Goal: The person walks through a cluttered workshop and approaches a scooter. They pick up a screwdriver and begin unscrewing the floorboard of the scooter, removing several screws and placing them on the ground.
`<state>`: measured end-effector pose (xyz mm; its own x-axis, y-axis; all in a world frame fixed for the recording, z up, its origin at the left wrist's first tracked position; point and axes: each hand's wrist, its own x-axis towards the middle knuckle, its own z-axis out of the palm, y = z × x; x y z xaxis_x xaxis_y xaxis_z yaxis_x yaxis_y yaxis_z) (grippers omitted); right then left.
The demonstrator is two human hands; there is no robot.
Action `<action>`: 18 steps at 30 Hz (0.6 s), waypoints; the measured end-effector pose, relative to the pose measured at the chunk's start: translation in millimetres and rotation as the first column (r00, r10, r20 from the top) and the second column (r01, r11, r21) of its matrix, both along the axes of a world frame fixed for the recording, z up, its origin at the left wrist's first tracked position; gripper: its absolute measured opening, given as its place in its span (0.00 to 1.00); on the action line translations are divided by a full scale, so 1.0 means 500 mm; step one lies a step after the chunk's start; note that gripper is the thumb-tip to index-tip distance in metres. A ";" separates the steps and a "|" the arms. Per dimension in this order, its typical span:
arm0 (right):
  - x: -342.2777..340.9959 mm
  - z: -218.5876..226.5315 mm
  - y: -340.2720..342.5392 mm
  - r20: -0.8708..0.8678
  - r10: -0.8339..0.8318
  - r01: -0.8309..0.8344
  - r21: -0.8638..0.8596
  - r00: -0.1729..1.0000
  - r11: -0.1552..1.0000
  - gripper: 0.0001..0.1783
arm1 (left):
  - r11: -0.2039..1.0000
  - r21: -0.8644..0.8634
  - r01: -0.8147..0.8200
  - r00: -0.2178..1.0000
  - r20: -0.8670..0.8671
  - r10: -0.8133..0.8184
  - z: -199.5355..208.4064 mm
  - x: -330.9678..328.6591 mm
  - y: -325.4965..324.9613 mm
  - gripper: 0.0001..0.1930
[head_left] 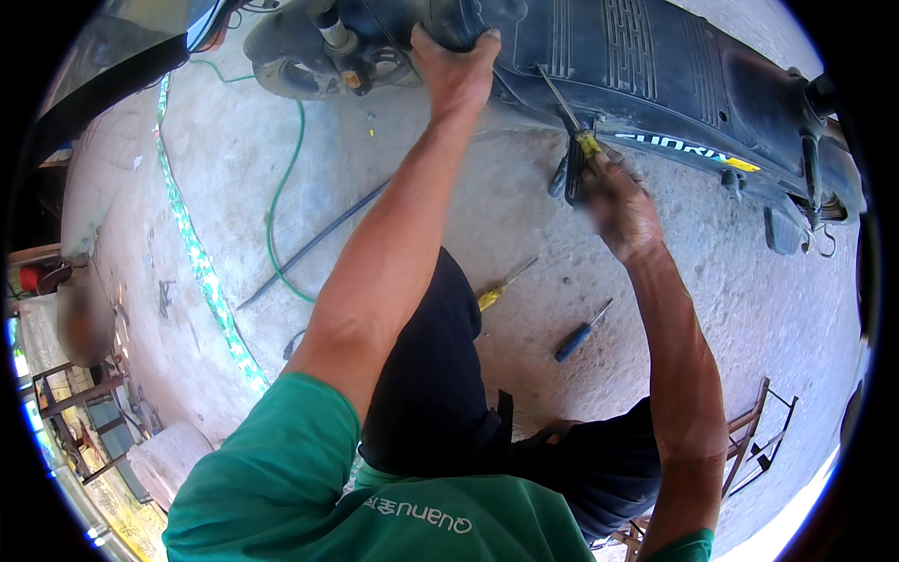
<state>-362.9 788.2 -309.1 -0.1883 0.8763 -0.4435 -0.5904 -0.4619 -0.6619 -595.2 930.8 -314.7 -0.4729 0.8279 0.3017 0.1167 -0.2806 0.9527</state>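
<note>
A dark, dusty scooter (581,56) stretches across the top of the view, with a ribbed footboard (632,42). My left hand (455,67) grips a dark plastic cover (456,23) at the scooter's front part; its thumb and fingers sit on either side, and some fingertips are hidden. In my right hand (620,208) is a screwdriver (588,142) with a yellow handle. Its metal shaft points up and left, and the tip meets the edge of the footboard. The fingers of that hand are closed round the handle, partly blurred.
On the concrete floor (524,403) lie a yellow-handled screwdriver (492,296) and a blue-handled screwdriver (573,343). A green hose (273,201), a dark rod (309,248) and a green-white patterned strip (198,253) run along the left. A metal frame (754,436) stands at lower right.
</note>
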 end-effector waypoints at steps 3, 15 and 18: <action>-0.029 0.060 0.007 -0.010 0.020 -0.019 0.073 1.000 0.997 0.18 | 1.000 0.004 -0.006 1.000 -0.019 0.006 -0.004 -0.010 0.000 0.53; 0.178 0.047 -0.317 0.263 -0.126 0.163 -0.125 0.956 0.979 0.25 | 0.973 0.219 0.078 0.611 -0.781 0.127 0.147 0.018 -0.119 0.28; 0.197 0.060 -0.314 0.271 -0.193 0.230 -0.113 0.943 0.967 0.24 | 0.981 0.141 0.135 0.262 -0.960 0.102 0.112 0.042 -0.111 0.18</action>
